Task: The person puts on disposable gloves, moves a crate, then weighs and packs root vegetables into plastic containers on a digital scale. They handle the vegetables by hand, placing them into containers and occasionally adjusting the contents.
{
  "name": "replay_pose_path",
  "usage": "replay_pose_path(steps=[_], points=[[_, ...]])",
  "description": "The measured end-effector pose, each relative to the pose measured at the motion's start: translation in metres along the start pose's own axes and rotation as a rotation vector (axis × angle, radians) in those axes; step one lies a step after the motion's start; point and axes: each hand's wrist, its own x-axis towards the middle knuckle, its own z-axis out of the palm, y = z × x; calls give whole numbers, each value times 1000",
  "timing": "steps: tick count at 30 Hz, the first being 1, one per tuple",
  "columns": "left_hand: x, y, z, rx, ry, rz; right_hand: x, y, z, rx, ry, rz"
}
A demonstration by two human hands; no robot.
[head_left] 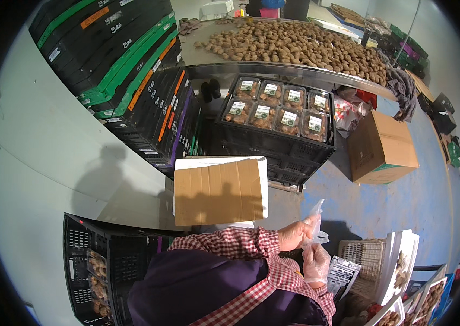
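Note:
My left hand (pixel 294 235) is bare, its fingers closed on a thin clear plastic glove (pixel 317 218) whose loose end stands up past the fingertips. Just below it my right hand (pixel 315 264), covered by a clear plastic glove down to the wrist, pinches the lower part of the same plastic. Both hands are close together in front of my body. Checked red-and-white sleeves (pixel 240 240) cover my arms. Left of the hands, a brown cardboard sheet (pixel 219 191) lies on a white box.
Clear packs of brown, mushroom-like produce (pixel 263 115) fill the top of black stacked crates (pixel 273 154). Behind, loose brown produce (pixel 295 43) covers a metal table. Tall crate stacks (pixel 132 81) line the left wall. A cardboard box (pixel 380 148) and a pale basket (pixel 361 259) stand right.

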Motion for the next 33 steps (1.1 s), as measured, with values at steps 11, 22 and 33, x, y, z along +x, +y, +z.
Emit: replay_pose_path(steps=[11,22,33], points=[[20,-59,9,-1,-183,224,5,12,-29,-55,-173,-248],[-45,12,36,249,-24,565,36,-12,2,14,-431,-656],[-26,33,-113,127,-411,1150,75,-70,95,-169,-830,-1249]])
